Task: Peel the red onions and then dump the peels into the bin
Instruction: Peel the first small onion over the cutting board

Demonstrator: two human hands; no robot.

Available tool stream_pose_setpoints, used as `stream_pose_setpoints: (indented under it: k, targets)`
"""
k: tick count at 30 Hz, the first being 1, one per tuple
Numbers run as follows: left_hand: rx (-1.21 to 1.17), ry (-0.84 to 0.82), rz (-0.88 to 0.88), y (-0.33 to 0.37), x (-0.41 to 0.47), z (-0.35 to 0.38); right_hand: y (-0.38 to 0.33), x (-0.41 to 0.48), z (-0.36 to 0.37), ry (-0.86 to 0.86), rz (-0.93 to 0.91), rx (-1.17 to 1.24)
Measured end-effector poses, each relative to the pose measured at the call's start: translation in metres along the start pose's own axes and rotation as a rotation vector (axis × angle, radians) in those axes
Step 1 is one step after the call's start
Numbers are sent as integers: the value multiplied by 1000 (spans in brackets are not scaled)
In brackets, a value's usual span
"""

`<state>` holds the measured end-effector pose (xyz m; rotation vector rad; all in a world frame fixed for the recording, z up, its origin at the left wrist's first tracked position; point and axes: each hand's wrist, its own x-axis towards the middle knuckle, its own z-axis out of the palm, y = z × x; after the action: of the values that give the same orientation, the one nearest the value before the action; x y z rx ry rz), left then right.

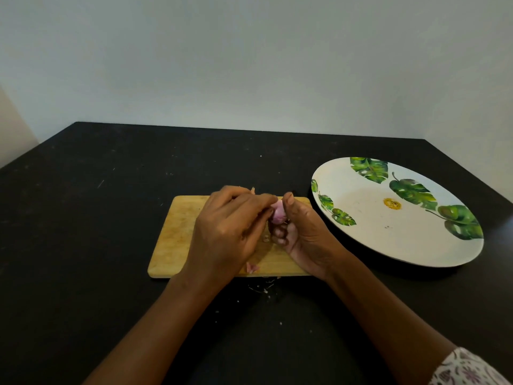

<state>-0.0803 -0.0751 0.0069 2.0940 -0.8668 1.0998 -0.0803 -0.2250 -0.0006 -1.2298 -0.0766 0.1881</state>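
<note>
**Red onion held in both hands above cutting board**

Right hand (302, 234): fingers curled round a small red onion (278, 213), thumb upright against its right side. Left hand (230, 229): fingers bent, tips pinching the onion's upper left side; whether they hold loose skin cannot be told. The onion sits between the hands, over the middle of a wooden cutting board (172, 240) on the black table (83, 218). One pink peel piece (252, 267) lies on the board's near edge. Small pale scraps (261, 289) lie on the table just in front of the board. A leaf-patterned plate (361, 237) stands to the right, apart from the board.
</note>
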Motion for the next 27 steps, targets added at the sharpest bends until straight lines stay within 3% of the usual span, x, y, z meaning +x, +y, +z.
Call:
stream_pose_setpoints:
  k: [4,13,21,27]
  targets:
    - [-140,3,-212,4,1,0,1,0,-3,-20,-26,5]
    - [-252,85,-480,6,6,-3,4,2,-8,-61,-20,142]
    - [-232,62,-486,1,5,-2,4,3,-10,-78,-5,234]
    - [-409,-25,-522,6,5,-2,5,6,-10,-48,10,285]
